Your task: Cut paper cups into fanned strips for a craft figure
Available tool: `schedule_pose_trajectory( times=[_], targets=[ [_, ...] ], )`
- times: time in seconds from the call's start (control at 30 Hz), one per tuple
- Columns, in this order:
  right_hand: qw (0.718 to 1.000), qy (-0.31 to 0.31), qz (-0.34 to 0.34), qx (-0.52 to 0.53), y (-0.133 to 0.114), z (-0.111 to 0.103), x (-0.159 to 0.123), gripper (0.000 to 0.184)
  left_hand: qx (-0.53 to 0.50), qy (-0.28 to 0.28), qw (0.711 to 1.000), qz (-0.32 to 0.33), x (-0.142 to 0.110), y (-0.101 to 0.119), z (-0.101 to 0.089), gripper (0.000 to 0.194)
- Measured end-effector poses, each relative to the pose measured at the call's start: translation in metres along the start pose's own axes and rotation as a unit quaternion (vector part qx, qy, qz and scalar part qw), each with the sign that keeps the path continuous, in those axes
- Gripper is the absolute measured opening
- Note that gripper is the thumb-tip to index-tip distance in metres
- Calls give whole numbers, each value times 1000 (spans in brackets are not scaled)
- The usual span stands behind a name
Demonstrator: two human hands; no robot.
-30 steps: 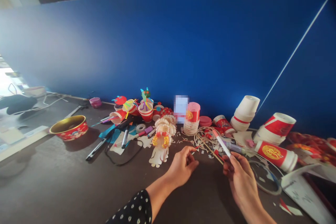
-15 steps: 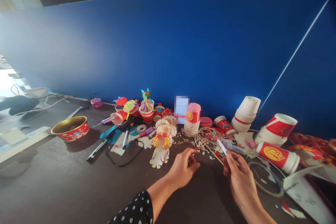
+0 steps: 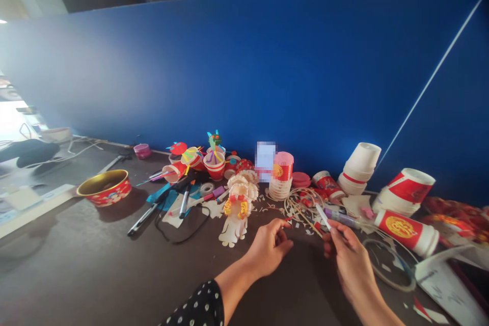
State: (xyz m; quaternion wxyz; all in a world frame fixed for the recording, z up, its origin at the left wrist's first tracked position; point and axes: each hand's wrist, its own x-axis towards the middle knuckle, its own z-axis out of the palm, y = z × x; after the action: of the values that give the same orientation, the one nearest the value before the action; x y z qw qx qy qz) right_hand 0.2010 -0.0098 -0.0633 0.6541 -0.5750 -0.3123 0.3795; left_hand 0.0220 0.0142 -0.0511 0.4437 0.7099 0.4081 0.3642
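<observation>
My right hand (image 3: 347, 252) pinches a slim white stick-like piece (image 3: 323, 217) between thumb and forefinger; its exact kind is unclear. The piece slants up and left over white cords and a thin wooden stick (image 3: 313, 227). My left hand (image 3: 269, 247) hovers just left of it, fingers loosely bent and thumb apart from the forefinger. A tiny red scrap (image 3: 289, 219) shows by the left fingertip; whether they touch I cannot tell. Beyond my left hand lies a paper figure (image 3: 241, 188) with ruffled white layers, yellow-red tufts and a cut-out tail.
Stacked paper cups (image 3: 361, 160), a tipped red-and-white cup (image 3: 405, 229) and a coiled tube (image 3: 393, 282) lie right. A black marker (image 3: 185, 201), a white tape roll (image 3: 207, 188) and a red-gold bowl (image 3: 107, 188) are left. A blue partition (image 3: 244, 71) rises behind.
The white piece in my right hand has tilted slightly. Both hands stay nearly where they were; the whole view has shifted a little.
</observation>
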Motion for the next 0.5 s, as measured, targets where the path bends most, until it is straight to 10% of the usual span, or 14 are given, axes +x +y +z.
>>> schedule_pose_trajectory(
  times=[0.5],
  targets=[
    [977, -16, -154, -144, -9, 14, -10, 32, -10, 0, 1000, -8, 3, -2, 1, 31]
  ],
)
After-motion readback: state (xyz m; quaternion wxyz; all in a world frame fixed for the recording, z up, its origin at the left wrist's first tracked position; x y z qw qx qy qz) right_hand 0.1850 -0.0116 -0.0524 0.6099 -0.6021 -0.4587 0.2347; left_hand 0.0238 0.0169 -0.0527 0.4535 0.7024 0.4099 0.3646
